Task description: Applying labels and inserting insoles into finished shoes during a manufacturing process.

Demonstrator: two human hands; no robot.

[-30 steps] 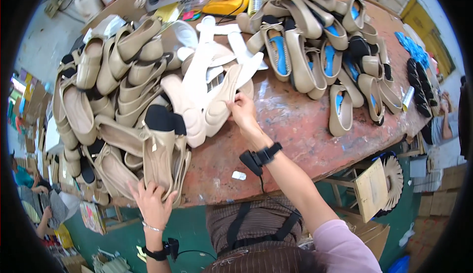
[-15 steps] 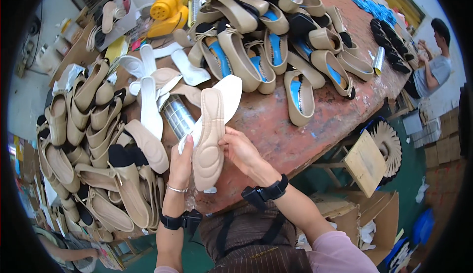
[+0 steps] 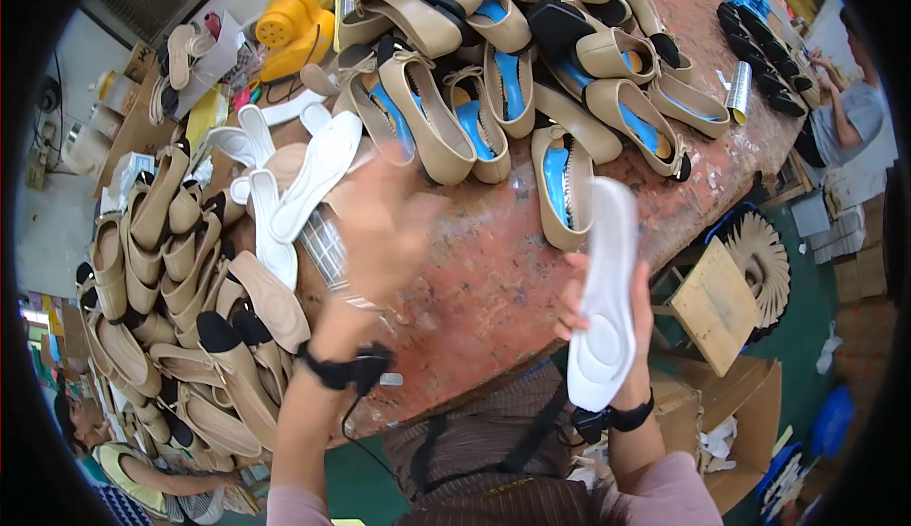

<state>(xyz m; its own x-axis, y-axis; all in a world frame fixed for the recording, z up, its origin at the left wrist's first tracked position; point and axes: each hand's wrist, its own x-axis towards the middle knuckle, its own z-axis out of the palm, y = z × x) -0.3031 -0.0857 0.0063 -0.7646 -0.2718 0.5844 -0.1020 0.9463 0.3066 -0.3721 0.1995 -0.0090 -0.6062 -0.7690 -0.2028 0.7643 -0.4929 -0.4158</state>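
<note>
We log our right hand (image 3: pixel 607 322) clamped on a white insole (image 3: pixel 604 294) upright at the worktable (image 3: pixel 493 279) edge, our blurred left hand (image 3: pixel 380 232), grip unreadable, beyond, then beige shoes (image 3: pixel 446 118) heaped farther back.

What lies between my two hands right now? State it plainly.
In the head view, only bare reddish worn tabletop lies between the blurred left hand and the right hand, which holds a white foam insole.
</note>
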